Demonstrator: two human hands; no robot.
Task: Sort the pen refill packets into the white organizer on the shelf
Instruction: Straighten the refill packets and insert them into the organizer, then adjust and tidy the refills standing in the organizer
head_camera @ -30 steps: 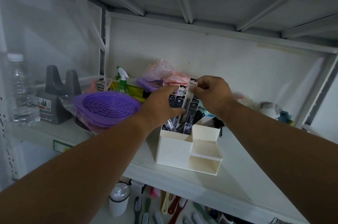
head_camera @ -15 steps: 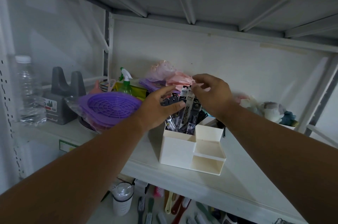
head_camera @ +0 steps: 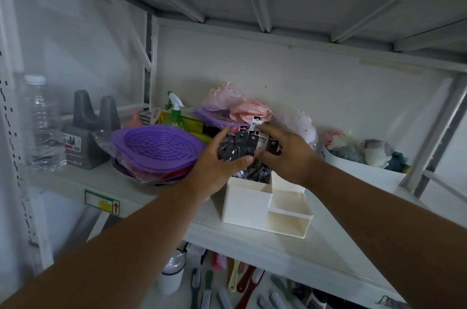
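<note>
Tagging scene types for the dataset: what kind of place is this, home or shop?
Most likely a shop or stockroom, not a home: white metal shelving with a price-label strip, bagged purple strainers, brushes laid out below, and many identical refill packets.

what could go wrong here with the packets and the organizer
1. The left hand grips a fanned bunch of packets by their tops; one may slip and fall out of the bunch.
2. The organizer stands near the shelf edge; pressing packets in might nudge it forward.
3. The right hand works close to the pink bags behind and might snag them.
</note>
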